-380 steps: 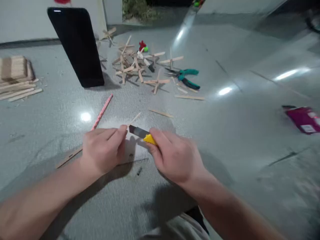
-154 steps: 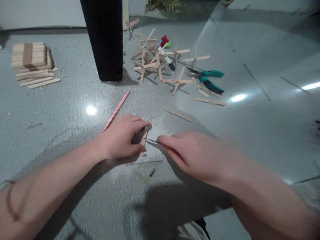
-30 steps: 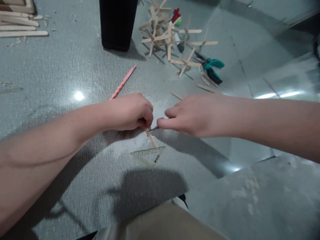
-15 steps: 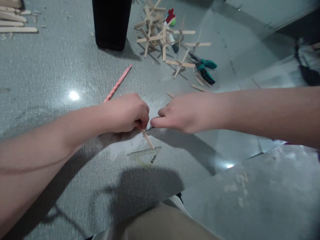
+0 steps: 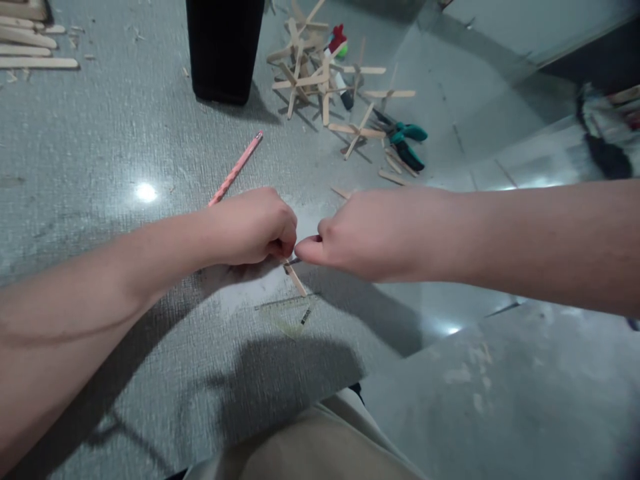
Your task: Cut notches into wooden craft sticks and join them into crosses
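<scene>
The left hand (image 5: 265,227) has its fingers bunched in a narrow grip on the upper end of a slim wooden stick (image 5: 297,281), whose free part slants down and to the right from beneath the fingertips. The right hand (image 5: 357,233) is closed around a thin, dark tool (image 5: 295,261), mostly hidden by the fingers; its tip meets the stick just below the left fingertips, and the two hands nearly touch.

The stick's lower end reaches the ruled edge of a clear set square (image 5: 280,317) lying on the grey surface (image 5: 115,140); whether they touch cannot be told. A pink pencil (image 5: 236,168) lies aslant just behind the left hand. Beyond the right hand are loose stick pieces (image 5: 393,178), then green-handled pliers (image 5: 404,141) with jaws pointing toward a pile of crossed sticks (image 5: 310,77). A white-and-black tube (image 5: 343,92) lies among these. Left of the pile stands a black upright object (image 5: 225,50), and more sticks (image 5: 30,47) lie at the far left.
</scene>
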Demonstrator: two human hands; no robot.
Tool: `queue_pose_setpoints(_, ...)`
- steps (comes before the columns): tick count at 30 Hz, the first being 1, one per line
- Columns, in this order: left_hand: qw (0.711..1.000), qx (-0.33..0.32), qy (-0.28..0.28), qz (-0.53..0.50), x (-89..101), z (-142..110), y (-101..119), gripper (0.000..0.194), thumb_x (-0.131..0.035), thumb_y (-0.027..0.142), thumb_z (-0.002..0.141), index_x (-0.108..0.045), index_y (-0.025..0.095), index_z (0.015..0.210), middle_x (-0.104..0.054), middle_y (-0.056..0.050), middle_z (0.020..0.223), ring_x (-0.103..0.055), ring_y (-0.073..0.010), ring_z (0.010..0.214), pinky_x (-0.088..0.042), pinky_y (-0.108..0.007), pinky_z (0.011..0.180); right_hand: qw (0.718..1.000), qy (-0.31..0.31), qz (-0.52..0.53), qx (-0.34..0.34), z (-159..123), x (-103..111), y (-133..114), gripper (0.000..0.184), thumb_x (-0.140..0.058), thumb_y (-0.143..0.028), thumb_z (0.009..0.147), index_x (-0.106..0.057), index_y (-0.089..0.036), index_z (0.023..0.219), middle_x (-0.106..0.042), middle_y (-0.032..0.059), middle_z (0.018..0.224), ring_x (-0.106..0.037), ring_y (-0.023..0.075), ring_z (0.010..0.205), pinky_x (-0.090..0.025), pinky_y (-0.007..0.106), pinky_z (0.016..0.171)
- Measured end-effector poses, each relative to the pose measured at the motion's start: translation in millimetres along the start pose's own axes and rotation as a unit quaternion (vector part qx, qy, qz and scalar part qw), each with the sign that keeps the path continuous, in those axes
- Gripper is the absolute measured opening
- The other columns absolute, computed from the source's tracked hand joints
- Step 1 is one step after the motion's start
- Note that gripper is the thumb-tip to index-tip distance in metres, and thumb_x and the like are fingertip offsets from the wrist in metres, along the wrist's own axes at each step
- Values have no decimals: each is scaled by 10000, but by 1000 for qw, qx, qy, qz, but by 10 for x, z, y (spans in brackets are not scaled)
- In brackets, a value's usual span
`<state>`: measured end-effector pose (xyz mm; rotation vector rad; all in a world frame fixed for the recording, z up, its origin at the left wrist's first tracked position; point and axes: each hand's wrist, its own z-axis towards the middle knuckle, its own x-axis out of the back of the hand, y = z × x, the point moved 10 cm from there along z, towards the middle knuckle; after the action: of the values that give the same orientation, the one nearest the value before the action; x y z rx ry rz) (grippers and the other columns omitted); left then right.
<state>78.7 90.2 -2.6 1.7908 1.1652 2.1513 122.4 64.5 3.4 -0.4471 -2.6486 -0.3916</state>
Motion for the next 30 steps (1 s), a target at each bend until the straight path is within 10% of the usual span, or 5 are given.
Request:
queue_pose_setpoints(20,1000,6,12,-6,-11,9,-32,294,-689,-44,788,-834,210,815,-813,23,896,-718,-142,809,-490,-241,717,998,27,-15,49,157,-177,78,417,-485,-161,974,-627,-257,1355,-743,44,907,-638,195,706,-332,339,595)
queue_pose_setpoints(30,1000,-8,10,-8,7,9,-7,265,-688,-12,823,-821,216,807,-805,8,846,-719,-159,838,-470,-249,717,995,2,80,-59,-41,80,40,362,-414,-372,1033,-728,-337,1211,-621,23,608,-688,232,705,-384,360,582)
